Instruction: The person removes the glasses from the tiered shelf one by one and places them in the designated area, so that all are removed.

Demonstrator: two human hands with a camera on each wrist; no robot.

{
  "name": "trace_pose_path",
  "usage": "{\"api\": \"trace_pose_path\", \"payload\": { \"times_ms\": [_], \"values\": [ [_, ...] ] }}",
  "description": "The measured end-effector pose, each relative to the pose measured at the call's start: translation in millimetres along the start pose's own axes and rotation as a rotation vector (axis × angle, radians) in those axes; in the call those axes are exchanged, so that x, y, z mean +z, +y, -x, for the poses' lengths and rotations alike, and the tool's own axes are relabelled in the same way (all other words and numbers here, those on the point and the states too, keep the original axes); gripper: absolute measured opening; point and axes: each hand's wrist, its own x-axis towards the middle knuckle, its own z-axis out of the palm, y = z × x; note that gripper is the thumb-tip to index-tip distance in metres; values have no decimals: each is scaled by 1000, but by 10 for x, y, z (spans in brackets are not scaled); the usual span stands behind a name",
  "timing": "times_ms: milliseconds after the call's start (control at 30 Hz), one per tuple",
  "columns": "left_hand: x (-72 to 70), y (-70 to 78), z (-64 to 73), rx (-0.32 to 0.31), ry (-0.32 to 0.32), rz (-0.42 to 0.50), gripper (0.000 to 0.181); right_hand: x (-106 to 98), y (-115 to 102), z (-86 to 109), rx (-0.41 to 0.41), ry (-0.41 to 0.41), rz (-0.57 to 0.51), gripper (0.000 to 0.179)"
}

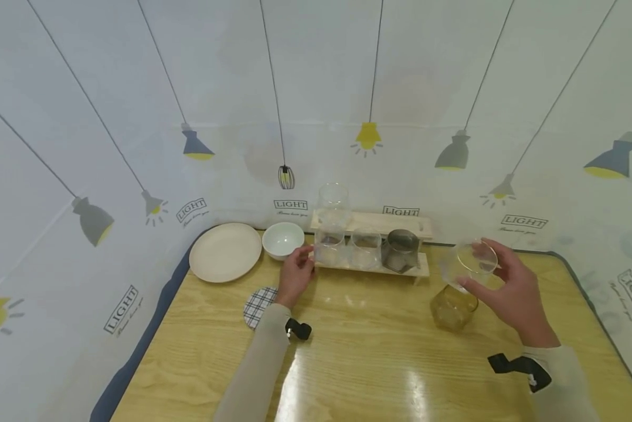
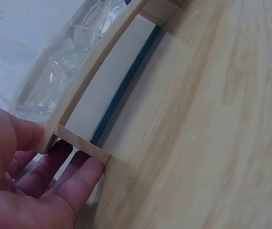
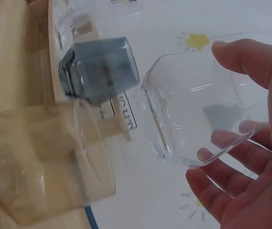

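My left hand [image 1: 296,275] grips the left end of a two-tier wooden rack [image 1: 384,223]. In the left wrist view its thumb lies by the upper board and its fingers lie at the end leg. Two clear glasses, one on the left [image 1: 330,252] and one in the middle [image 1: 366,251], stand on the lower tier beside a smoky grey glass [image 1: 401,249]. Another clear glass [image 1: 333,202] sits on the upper tier's left end. Raised in my right hand [image 1: 519,296], a clear faceted glass [image 3: 188,109] is held between thumb and fingers, above an amber glass [image 1: 453,310] on the table.
Left of the rack are a pale bowl [image 1: 283,240] and a large cream plate [image 1: 225,252]. A checked round coaster [image 1: 260,306] lies near my left wrist. Behind the wooden table [image 1: 358,351] rises a wall covering [image 1: 316,88] printed with lamps.
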Motion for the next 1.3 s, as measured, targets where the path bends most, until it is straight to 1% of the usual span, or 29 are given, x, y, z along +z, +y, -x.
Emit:
{"api": "trace_pose_path", "payload": {
  "times_ms": [133, 233, 433, 533, 633, 767, 967, 1033, 1133, 1300],
  "values": [
    [-24, -31, -20, 13, -9, 24, 32, -69, 144, 86, 37, -4, 7, 80],
    [-29, -39, -28, 6, -18, 34, 32, -147, 238, 165, 68, -8, 8, 76],
    [-37, -29, -33, 13, -23, 16, 32, -284, 411, 278, 132, 25, 25, 77],
    [-39, -37, -31, 7, -22, 14, 32, -330, 474, 316, 169, 32, 25, 77],
    [-42, -46, -28, -7, -16, 10, 32, -365, 521, 351, 206, 30, 22, 77],
    [-32, -48, -33, -2, -12, -11, 31, -398, 582, 427, 264, 17, 15, 78],
    [-16, -23, -35, -4, -9, -55, 32, -372, 735, 598, 354, -31, 16, 79],
    [-16, -19, -24, -9, -1, -61, 32, -340, 792, 643, 365, -49, 10, 78],
    [-16, -3, -13, 3, 9, -55, 31, -292, 866, 691, 376, -72, 9, 78],
    [-27, 26, -2, 10, 7, -48, 32, -226, 932, 764, 387, -89, 24, 78]
  ]
}}
